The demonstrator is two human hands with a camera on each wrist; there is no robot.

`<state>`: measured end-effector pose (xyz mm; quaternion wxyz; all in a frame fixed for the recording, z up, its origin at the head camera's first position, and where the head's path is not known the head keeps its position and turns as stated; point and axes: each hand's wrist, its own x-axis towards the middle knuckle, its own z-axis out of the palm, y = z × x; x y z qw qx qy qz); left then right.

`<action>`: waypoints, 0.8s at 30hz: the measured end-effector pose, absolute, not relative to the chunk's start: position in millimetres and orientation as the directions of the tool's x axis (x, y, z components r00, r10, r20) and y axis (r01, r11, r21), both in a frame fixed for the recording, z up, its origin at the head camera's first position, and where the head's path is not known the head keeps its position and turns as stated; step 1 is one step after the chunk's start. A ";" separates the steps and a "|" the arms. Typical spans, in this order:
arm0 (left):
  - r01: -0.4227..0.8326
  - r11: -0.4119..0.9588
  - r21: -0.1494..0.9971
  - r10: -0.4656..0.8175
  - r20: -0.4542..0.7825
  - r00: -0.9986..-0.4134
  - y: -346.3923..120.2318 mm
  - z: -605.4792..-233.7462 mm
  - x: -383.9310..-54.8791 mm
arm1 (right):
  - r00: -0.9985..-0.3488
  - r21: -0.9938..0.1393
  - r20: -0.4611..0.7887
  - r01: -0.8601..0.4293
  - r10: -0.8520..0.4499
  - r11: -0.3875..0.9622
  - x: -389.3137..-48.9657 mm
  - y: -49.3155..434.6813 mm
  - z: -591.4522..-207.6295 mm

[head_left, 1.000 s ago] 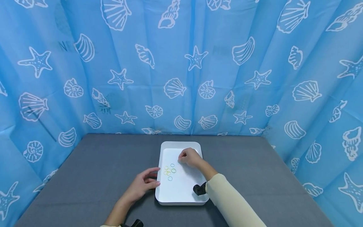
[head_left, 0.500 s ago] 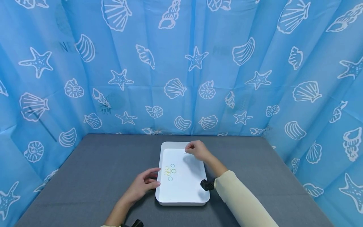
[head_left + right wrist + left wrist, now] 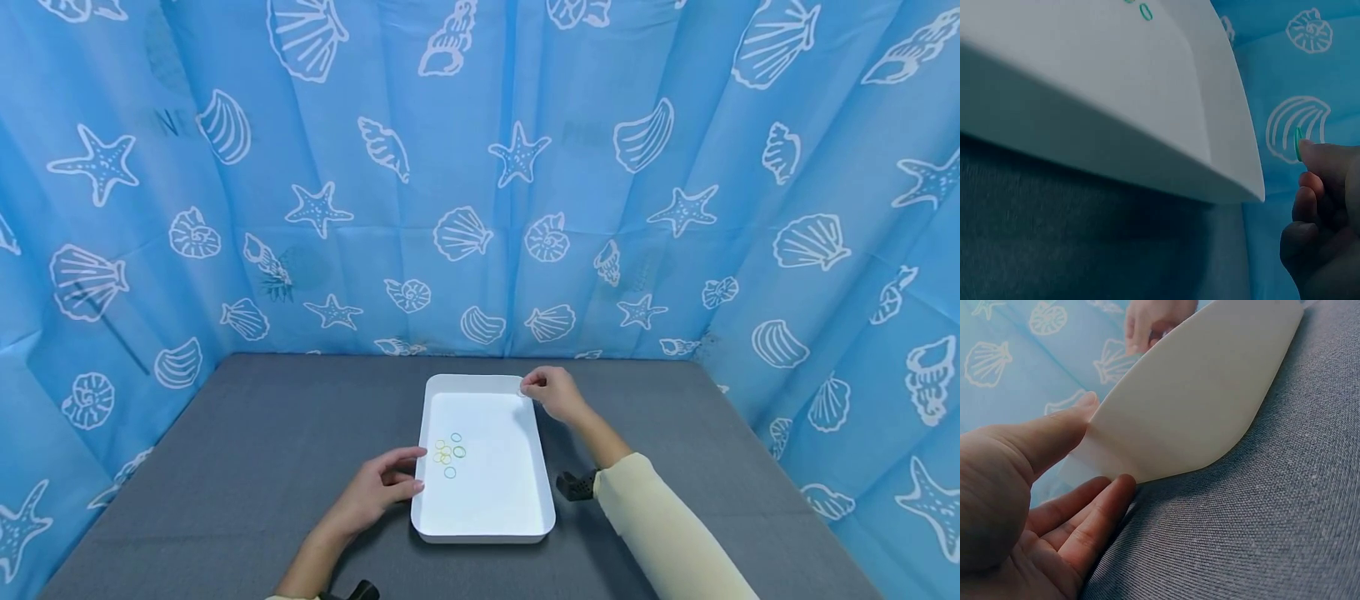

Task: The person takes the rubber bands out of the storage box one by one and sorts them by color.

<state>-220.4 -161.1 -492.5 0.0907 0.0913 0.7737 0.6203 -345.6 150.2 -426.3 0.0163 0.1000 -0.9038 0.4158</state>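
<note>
- White tray (image 3: pixel 495 500): shallow, rectangular, rounded corners, lying flat with a short end toward the person; low wall all round; serves as landmark below
- Tray contents: small thin rings, all in the left half of the floor, roughly midway along its length, near the left wall
- Yellow rings (image 3: pixel 446 463): bunched in the tray, some overlapping; exact count hard to read at this size
- Green ring (image 3: pixel 460 457): on the tray floor, just right of the yellow bunch
- Two bluish rings: one (image 3: pixel 456 442) on the far side of the tray's bunch, the other (image 3: pixel 450 477) on its near side, both lying flat
- Right hand (image 3: pixel 553 393): at the tray's far right corner, thumb and forefinger pinching one ring, remaining fingers folded in
- Held ring (image 3: pixel 1298 147): off the tray floor, by the far right corner, standing on edge from the fingertips; looks green in the right wrist view, which has a blue-green cast
- Left hand (image 3: pixel 375 485): at the tray's left wall, fingers relaxed and spread, tips touching wall and rim
- Grey cloth (image 3: pixel 315 417): under the tray and out on every side
- Blue curtain (image 3: pixel 480 183): beyond the tray, white shells and starfish printed on it
- Cream sleeve (image 3: pixel 667 525): on the right arm, right of the tray
</note>
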 end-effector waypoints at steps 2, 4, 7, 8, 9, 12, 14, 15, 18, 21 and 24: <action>0.026 0.217 0.976 0.249 -0.029 -0.968 -160.9 -491.5 -219.4 | -0.981 -0.749 0.116 -0.189 -0.155 0.635 -345.3 155.5 -429.6; 0.029 0.214 0.977 0.251 -0.026 -0.968 -161.0 -490.1 -218.1 | -0.982 -0.749 0.117 -0.185 -0.147 0.637 -344.4 160.4 -433.2; 0.035 0.209 0.977 0.261 -0.021 -0.965 -161.1 -487.5 -216.7 | -0.982 -0.745 0.124 -0.186 -0.141 0.641 -342.8 167.4 -440.2; 0.037 0.208 0.978 0.263 -0.020 -0.965 -161.1 -486.9 -216.5 | -0.982 -0.743 0.129 -0.189 -0.140 0.642 -342.4 169.6 -442.7; 0.039 0.209 0.977 0.264 -0.018 -0.964 -161.1 -486.5 -216.4 | -0.981 -0.739 0.138 -0.194 -0.137 0.645 -342.0 171.7 -445.3; 0.035 0.212 0.977 0.264 -0.023 -0.964 -161.3 -486.6 -217.5 | -0.980 -0.734 0.155 -0.199 -0.125 0.650 -340.8 177.4 -451.1; 0.035 0.216 0.976 0.262 -0.023 -0.965 -161.3 -487.4 -218.2 | -0.983 -0.737 0.151 -0.185 -0.108 0.650 -340.3 180.5 -454.4; 0.034 0.216 0.976 0.262 -0.024 -0.965 -161.3 -487.7 -218.5 | -0.985 -0.739 0.147 -0.173 -0.095 0.651 -340.6 181.9 -456.1; 0.031 0.214 0.976 0.257 -0.026 -0.966 -161.2 -488.1 -218.8 | -0.989 -0.745 0.133 -0.144 -0.067 0.652 -341.2 185.9 -461.0; 0.026 0.214 0.977 0.253 -0.030 -0.967 -160.8 -488.3 -219.0 | -0.989 -0.747 0.141 -0.139 -0.049 0.650 -341.4 189.0 -465.1; 0.021 0.214 0.977 0.252 -0.034 -0.967 -160.2 -488.5 -219.4 | -0.987 -0.751 0.153 -0.147 -0.047 0.644 -340.4 191.3 -467.4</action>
